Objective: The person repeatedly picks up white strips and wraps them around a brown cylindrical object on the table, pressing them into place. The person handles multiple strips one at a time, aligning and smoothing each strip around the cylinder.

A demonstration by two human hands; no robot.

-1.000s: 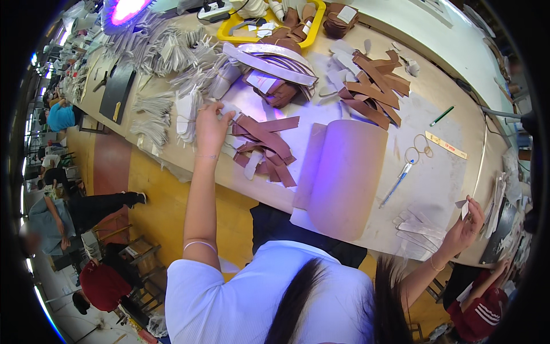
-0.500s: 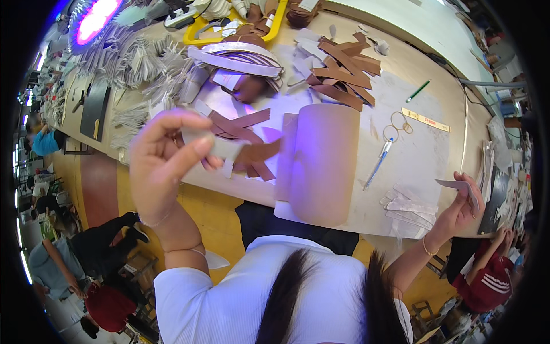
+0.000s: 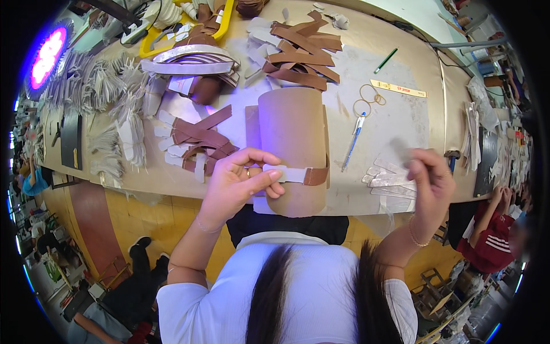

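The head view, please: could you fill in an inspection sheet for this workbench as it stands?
Surface: long tan bench, crowded.
Job's things: white-and-brown strip pinched in left hand over a brown curved form; right hand lifts a blurred pale piece above white cut pieces.
Clutter: brown strip piles, white strip bundles, scissors, green pencil, ruler, yellow tray.
Grippers: bare hands, both pinching.
Cables: dark cable at the far edge.
Surroundings: other people, left and right.
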